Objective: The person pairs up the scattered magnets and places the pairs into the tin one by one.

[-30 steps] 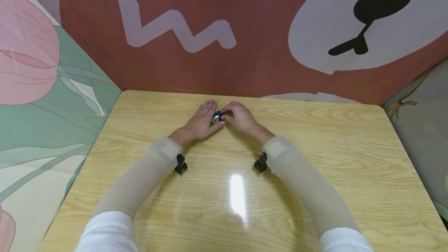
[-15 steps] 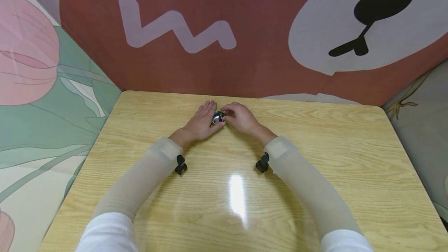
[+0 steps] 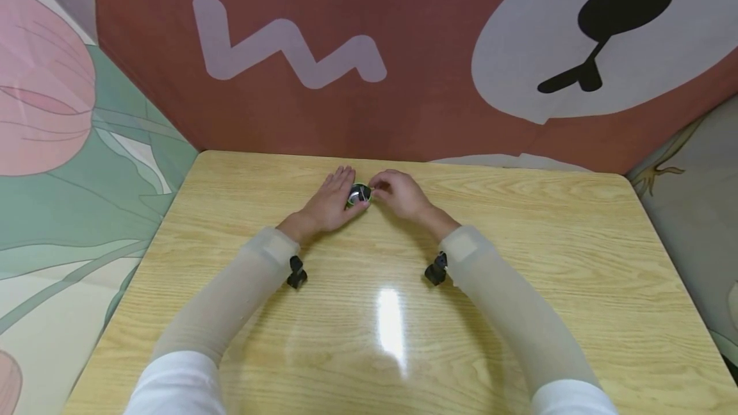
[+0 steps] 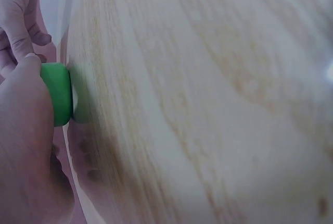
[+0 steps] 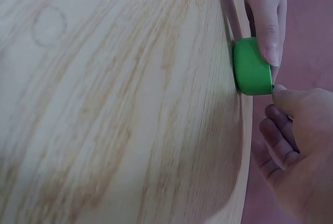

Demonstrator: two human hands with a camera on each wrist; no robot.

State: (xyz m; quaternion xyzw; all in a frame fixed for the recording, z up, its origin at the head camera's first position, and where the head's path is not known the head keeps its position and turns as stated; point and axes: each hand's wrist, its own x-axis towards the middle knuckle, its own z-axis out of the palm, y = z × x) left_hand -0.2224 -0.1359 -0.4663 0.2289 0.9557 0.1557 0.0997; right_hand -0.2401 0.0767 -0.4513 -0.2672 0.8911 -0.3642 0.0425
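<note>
A small round case (image 3: 359,195) with a green rim and a shiny silver and dark top sits near the table's far edge. Its smooth green side (image 4: 58,92) fills the space beside the left thumb. My left hand (image 3: 328,200) lies beside the case, fingers straight, with the thumb along its near side; in the right wrist view that thumb overlaps its rim. My right hand (image 3: 401,195) is at the case's right side with bent fingers. The right thumb tip (image 5: 281,92) sits right at the rim. I cannot tell whether anything small is between these fingertips.
A light wood-grain table (image 3: 369,338) spreads out below both arms, with a bright reflection on it. A reddish printed wall cloth (image 3: 415,114) stands right behind the far edge. Small black cameras hang under the left wrist (image 3: 296,272) and right wrist (image 3: 436,269).
The right hand has drawn slightly to the right, off the dark part of the case's top, which now shows more fully. The left hand has kept its place.
</note>
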